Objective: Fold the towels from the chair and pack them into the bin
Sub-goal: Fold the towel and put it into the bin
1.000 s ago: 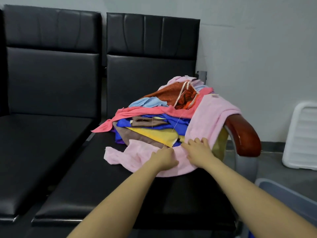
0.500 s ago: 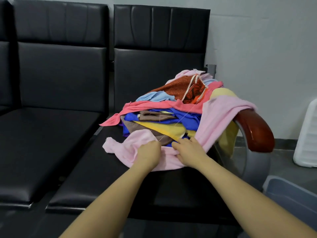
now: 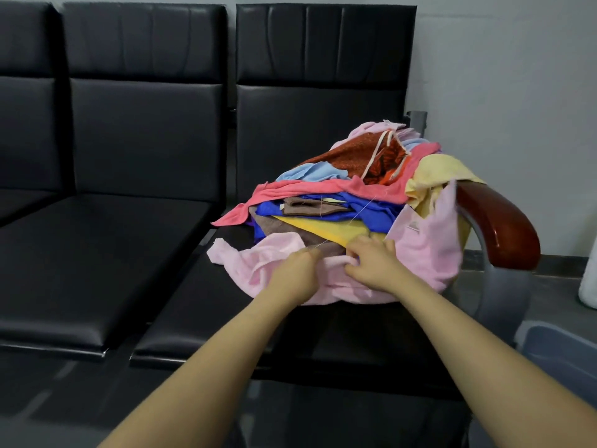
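Now that the pink towel (image 3: 423, 253) has slid off the wooden armrest (image 3: 497, 227) toward me, my left hand (image 3: 294, 273) and right hand (image 3: 371, 266) bunch its near edge, fingers closed on it, before the pile (image 3: 339, 195) on the right-hand chair (image 3: 323, 92); it should pull free for folding. The bin (image 3: 559, 354) waits near right.

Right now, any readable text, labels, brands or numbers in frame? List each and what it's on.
No text can be read anywhere in this view.
Small sewn-in tag on the light pink terry towel: faint markings, too small and blurred to read.
Small pale tag on the brown towel: no legible marks.
Both hands, left hand and right hand, grip the pink towel's front edge, away from either tag.
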Motion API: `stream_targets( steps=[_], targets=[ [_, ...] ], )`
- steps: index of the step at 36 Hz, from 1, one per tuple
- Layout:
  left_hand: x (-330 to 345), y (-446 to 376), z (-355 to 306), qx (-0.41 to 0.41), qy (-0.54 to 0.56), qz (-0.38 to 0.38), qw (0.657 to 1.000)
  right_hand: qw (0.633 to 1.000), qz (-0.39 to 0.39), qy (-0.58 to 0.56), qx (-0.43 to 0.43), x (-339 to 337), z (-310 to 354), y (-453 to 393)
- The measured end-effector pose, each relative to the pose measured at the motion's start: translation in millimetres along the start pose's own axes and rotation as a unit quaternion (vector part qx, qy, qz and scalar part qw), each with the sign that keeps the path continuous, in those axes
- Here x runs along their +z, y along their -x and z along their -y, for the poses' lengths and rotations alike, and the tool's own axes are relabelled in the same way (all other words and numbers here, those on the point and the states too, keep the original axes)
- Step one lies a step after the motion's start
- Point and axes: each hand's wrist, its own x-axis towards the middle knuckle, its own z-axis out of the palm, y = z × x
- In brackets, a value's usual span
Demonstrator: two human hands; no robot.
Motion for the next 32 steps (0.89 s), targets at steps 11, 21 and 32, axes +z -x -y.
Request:
stream_targets(
  steps=[11, 21, 32],
  targets=[
    [-4, 11, -24, 0.020, 0.128, -0.072, 0.989, 0.980, 0.005, -0.196, -0.032, -6, -7, 30],
    [0, 17, -29, -0.082, -0.078, 0.022, 0.993, 0.997, 0.018, 0.011, 0.074, 0, -3, 21],
    [12, 18, -7, -0.089, -0.113, 0.079, 0.986, 0.988, 0.123, 0.077, 0.054, 24, -4, 12]
  ],
)
